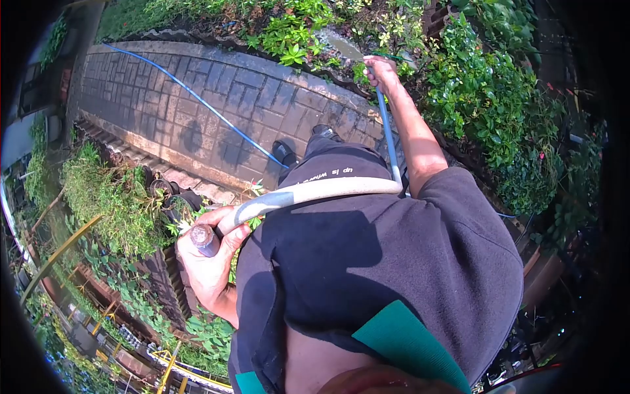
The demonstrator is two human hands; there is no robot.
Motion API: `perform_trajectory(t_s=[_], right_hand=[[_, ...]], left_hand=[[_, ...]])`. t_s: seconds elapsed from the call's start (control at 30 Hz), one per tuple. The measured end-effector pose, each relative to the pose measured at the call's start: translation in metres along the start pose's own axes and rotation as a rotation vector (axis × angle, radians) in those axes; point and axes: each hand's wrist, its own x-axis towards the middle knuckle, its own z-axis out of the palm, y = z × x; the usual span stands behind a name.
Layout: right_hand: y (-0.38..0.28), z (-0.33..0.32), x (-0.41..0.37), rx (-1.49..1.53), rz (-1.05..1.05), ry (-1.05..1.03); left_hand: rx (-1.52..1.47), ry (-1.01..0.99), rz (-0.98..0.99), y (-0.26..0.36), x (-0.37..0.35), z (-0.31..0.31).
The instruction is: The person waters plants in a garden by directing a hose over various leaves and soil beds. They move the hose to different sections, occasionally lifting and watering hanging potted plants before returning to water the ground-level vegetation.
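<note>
Water sprays onto the plants from the end of a blue hose (386, 125), which my right hand (382, 73) grips near its outlet, over the bed at the top. The hose runs back toward my waist. A curved pale and grey handle (341, 190) crosses in front of my waist. My left hand (209, 253) is closed around this handle near its rounded brown end, at the left of my body. How the hose and the handle meet by my right hip is hard to tell.
A wet brick path (190, 108) lies ahead, with my shoes on it. Another length of blue hose (197, 97) stretches across the bricks. Leafy bushes (485, 98) stand at the right, and a low scalloped border (151, 164) with plants runs along the left.
</note>
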Motion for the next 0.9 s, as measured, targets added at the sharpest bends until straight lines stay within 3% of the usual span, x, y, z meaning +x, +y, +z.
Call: perform_trajectory(t_s=[0.33,0.43,0.7,0.9], right_hand=[[-0.007,0.036,-0.013,-0.141,0.001,-0.172],[-0.006,0.043,-0.016,-0.131,0.002,-0.194],[-0.008,0.047,-0.009,-0.121,0.005,-0.220],[-0.011,0.018,-0.003,-0.035,-0.023,-0.127]], left_hand=[[-0.012,0.019,0.065,-0.009,0.002,-0.001],[-0.069,0.058,-0.002,-0.001,0.000,0.000],[-0.111,0.049,0.108,0.010,0.011,0.001],[-0.171,0.038,0.153,0.028,0.022,0.007]])
